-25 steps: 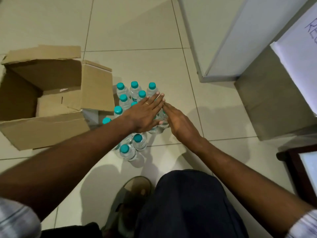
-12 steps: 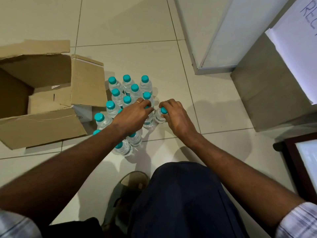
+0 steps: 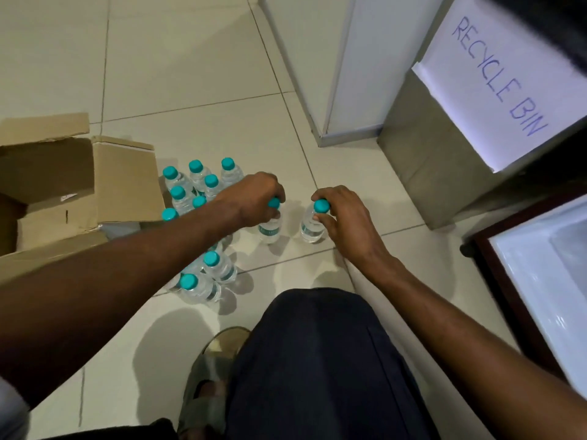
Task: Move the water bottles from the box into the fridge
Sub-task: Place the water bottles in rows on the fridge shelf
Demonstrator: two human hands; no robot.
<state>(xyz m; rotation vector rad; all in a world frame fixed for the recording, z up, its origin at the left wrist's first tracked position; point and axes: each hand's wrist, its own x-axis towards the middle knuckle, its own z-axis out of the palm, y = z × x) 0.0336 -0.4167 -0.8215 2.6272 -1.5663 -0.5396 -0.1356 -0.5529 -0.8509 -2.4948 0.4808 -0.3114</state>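
Several small clear water bottles with teal caps [image 3: 203, 182] stand clustered on the tiled floor beside an open cardboard box [image 3: 124, 176]. My left hand [image 3: 254, 198] grips one water bottle [image 3: 270, 228] by its neck, just right of the cluster. My right hand [image 3: 341, 214] grips another water bottle [image 3: 313, 225] at its teal cap. Both held bottles are upright and apart from each other. Two more bottles [image 3: 209, 276] stand nearer to me. The open fridge [image 3: 540, 274] shows its white inside at the right edge.
A grey bin [image 3: 444, 160] with a paper sign reading "RECYCLE BIN" [image 3: 498, 81] stands at the right, next to a white panel [image 3: 352, 74]. My knee in dark trousers [image 3: 317, 360] and a sandalled foot [image 3: 206, 376] are in the foreground.
Both hands went from lying flat over the bottles to closing on one bottle each. The two gripped bottles have moved right, away from the cluster.
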